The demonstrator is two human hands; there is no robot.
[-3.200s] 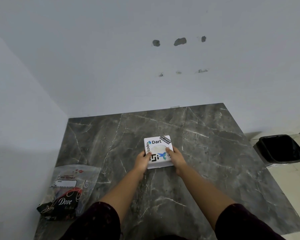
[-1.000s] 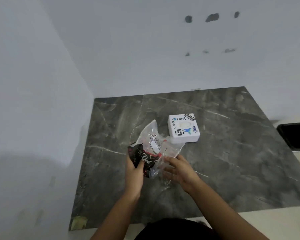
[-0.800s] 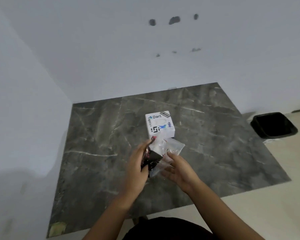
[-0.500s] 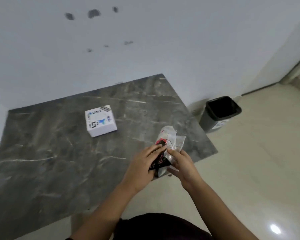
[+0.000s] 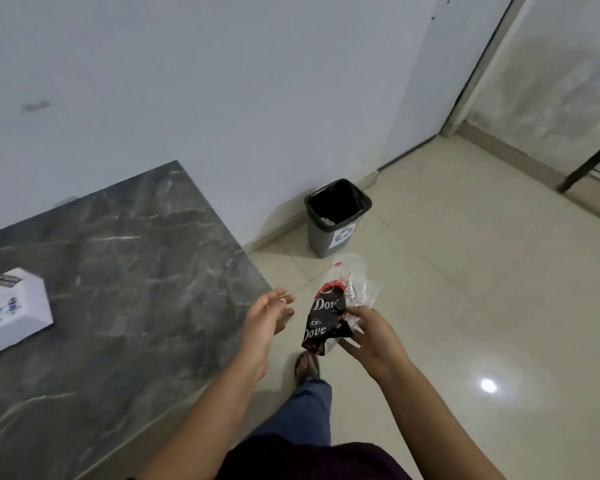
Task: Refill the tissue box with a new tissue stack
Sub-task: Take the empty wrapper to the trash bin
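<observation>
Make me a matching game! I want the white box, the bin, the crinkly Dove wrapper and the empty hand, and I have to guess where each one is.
Things:
1. white box
2. bin
3. Dove wrapper
4. left hand

Places or states:
A. on the floor by the wall
B. open, holding nothing
C. on the dark marble table
D. held in the right hand

Pairs: 1-C, 2-A, 3-D, 4-B

Two hands, left hand [image 5: 264,320], right hand [image 5: 373,336], one tissue box [image 5: 13,311], one wrapper [image 5: 329,317], one bin [image 5: 336,220]
</observation>
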